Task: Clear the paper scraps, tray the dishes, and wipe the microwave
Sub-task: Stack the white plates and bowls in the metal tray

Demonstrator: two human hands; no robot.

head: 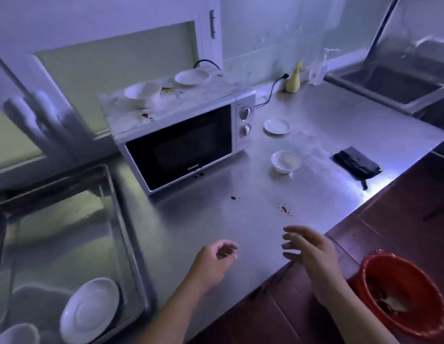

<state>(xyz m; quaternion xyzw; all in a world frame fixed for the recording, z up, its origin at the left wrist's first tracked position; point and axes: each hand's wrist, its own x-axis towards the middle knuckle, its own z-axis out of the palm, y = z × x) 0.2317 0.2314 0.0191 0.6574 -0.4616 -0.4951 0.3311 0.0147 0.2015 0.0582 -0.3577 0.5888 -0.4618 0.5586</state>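
Observation:
A white microwave stands on the steel counter, its top stained and carrying a white bowl and a white plate. To its right on the counter lie a small white saucer and a small white bowl. A metal tray at the left holds a white plate and part of another dish. My left hand hovers over the counter's front edge, fingers loosely curled and holding nothing. My right hand is spread beside it, also holding nothing.
A red bin with scraps inside sits on the floor at the lower right. A folded dark cloth lies at the counter's right. Red-brown spots mark the counter. A sink, a yellow bottle and a pump bottle are at the back right.

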